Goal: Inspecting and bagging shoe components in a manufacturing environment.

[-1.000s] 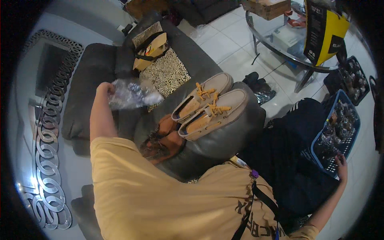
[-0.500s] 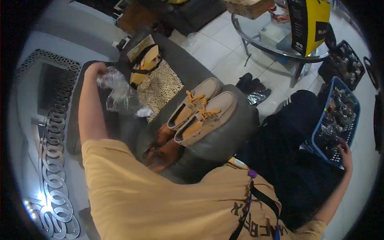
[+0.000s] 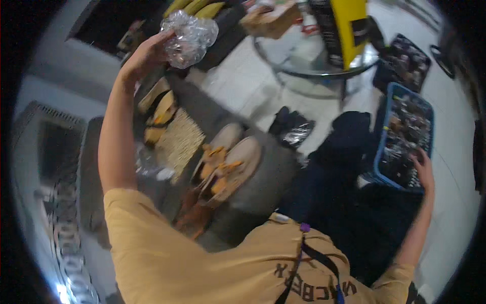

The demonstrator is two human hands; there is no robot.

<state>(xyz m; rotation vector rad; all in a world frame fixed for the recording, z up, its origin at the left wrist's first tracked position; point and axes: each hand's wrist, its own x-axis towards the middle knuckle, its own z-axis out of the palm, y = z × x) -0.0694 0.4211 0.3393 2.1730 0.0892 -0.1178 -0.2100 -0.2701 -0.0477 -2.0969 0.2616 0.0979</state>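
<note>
My left hand [image 3: 152, 50] is raised at the upper left and closed on a crumpled clear plastic bag [image 3: 192, 40]. On the right, my right hand [image 3: 422, 166] rests at the near right side of a blue plastic basket [image 3: 378, 161], its fingers apart over the dark plastic-wrapped items [image 3: 405, 147] inside. Whether the fingertips press on the basket or on a wrapped item cannot be told. Before me, a pair of beige moccasin shoes [image 3: 238, 162] with orange laces lies on a grey sofa armrest [image 3: 268, 177].
On the sofa are a leopard-print cloth [image 3: 179, 144], yellow-and-black sandals [image 3: 162, 109] and more clear plastic [image 3: 149, 164]. A round glass table [image 3: 314, 76] holds a yellow-and-black bag [image 3: 349, 30] and a cardboard box [image 3: 271, 20]. A black crate [image 3: 407, 63] stands behind the basket.
My left hand has lifted the clear plastic bag up and away from the sofa. My right hand stays at the basket. The whole view has shifted, and the shoes appear lower and farther left.
</note>
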